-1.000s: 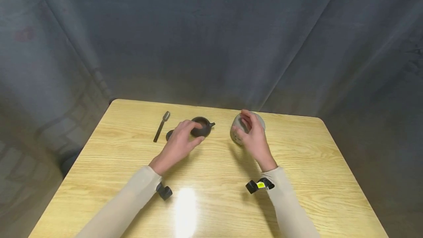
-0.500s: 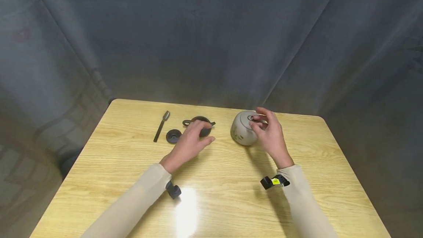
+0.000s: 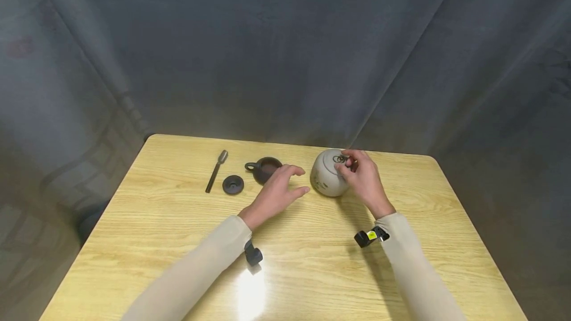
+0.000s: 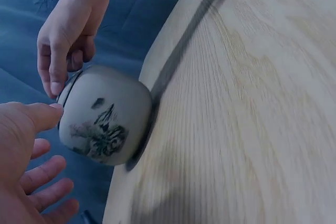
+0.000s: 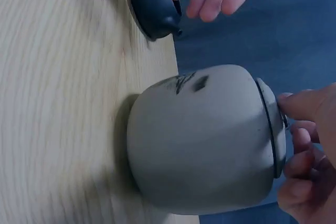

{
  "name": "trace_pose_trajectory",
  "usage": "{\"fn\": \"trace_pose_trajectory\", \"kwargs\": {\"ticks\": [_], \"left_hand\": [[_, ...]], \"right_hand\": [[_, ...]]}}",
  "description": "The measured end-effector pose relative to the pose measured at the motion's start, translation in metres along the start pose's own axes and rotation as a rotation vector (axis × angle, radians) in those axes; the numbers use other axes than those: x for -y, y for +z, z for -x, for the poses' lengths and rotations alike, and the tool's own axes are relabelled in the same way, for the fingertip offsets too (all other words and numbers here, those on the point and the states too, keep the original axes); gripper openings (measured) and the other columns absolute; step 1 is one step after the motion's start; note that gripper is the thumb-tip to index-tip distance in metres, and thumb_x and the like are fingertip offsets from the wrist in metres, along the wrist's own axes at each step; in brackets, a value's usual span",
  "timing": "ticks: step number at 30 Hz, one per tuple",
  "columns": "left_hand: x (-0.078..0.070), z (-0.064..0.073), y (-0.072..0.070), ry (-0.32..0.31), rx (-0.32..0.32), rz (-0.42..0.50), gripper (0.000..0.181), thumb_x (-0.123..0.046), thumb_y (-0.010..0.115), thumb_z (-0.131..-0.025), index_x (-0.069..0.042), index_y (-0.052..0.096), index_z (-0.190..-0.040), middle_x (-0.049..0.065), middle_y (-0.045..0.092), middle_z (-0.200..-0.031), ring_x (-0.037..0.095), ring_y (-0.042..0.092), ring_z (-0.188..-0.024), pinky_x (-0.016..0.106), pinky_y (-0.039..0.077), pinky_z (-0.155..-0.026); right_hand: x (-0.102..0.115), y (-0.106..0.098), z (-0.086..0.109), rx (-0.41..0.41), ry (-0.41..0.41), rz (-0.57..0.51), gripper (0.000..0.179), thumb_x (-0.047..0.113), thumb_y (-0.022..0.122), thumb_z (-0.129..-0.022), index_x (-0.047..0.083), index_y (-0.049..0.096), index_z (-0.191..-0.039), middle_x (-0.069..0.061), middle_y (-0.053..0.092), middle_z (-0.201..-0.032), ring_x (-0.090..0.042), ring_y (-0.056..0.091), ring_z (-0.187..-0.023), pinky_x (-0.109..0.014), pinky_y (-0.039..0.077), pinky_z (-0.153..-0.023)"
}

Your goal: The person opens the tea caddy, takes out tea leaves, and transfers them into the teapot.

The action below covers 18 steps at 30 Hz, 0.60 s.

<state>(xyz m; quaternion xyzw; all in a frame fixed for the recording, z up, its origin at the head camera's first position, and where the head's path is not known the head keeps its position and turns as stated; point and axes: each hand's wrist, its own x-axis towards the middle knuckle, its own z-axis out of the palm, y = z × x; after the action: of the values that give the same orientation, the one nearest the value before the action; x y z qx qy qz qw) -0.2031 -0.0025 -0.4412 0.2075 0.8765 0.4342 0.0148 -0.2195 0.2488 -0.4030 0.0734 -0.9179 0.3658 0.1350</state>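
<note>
A pale, rounded ceramic jar (image 3: 327,180) with a painted landscape stands upright near the table's far edge. Its lid (image 5: 273,127), topped by a small ring, sits on the mouth. My right hand (image 3: 365,180) is at the lid from the right, thumb against its top and fingers curled in by the ring. To the jar's left my left hand (image 3: 278,192) is held with thumb and fingers spread apart, nothing between them. In the left wrist view its thumb overlaps the jar's side. Behind that hand is a dark teapot (image 3: 263,168), lidless, its spout hidden in the head view.
A dark round teapot lid (image 3: 233,185) lies left of the teapot. Beyond it lies a small scoop (image 3: 216,170) with a dark handle and metallic head. The wooden table (image 3: 312,266) ends at a grey curtain (image 3: 267,63).
My left hand has moved right, from over the teapot toward the jar, uncovering the teapot's lid and handle. My right hand shifted right, then its fingers closed in at the jar lid's ring.
</note>
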Motion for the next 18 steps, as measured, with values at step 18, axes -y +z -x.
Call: {"fn": "trace_pose_trajectory", "kwargs": {"ticks": [18], "left_hand": [[-0.004,-0.029,0.032,-0.047,0.040,0.108,0.085,-0.045,0.076,-0.099,-0.014,0.035,-0.166,0.011,0.041,-0.166,0.032,0.044,-0.154,0.053,0.044,-0.123]], "right_hand": [[0.004,-0.005,-0.010,0.106,0.027,0.089,0.029,0.019,0.072,-0.103,0.002,0.074,-0.127,-0.013,0.063,-0.093,-0.024,0.054,-0.081,-0.031,0.042,-0.069]]}}
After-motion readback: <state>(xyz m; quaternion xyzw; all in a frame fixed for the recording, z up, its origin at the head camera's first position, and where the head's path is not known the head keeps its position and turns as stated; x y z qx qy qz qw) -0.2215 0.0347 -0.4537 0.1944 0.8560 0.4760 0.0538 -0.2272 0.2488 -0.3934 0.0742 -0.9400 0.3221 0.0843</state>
